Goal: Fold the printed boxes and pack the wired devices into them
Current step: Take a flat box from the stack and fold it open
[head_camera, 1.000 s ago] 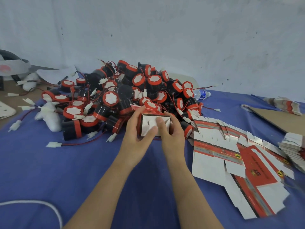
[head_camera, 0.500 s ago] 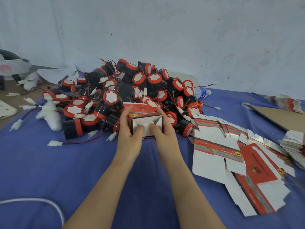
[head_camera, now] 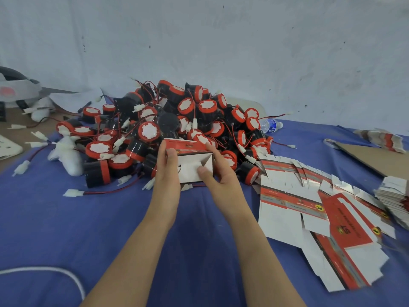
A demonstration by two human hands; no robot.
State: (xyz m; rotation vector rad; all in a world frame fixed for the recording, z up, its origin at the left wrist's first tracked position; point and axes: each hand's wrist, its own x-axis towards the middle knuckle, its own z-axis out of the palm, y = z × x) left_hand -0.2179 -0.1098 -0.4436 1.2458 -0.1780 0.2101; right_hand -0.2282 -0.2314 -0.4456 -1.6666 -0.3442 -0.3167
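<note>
A small red-and-white printed box (head_camera: 192,160) is held in front of a big pile of black-and-red round wired devices (head_camera: 155,127). My left hand (head_camera: 167,171) grips the box's left side, thumb on its white flap end. My right hand (head_camera: 218,171) holds the right side, thumb pressing the white end flaps inward. Flat unfolded printed boxes (head_camera: 309,209) lie spread on the blue cloth to the right.
A blue cloth (head_camera: 66,229) covers the table. A stack of flat boxes (head_camera: 396,196) and brown cardboard (head_camera: 376,158) sit at the right edge. A water bottle (head_camera: 271,125) lies behind the pile. A white cord (head_camera: 55,273) loops at lower left.
The box has been turned and its red top panel now shows; my right thumb pushes the end flaps in. Both hands stay on the box in about the same place.
</note>
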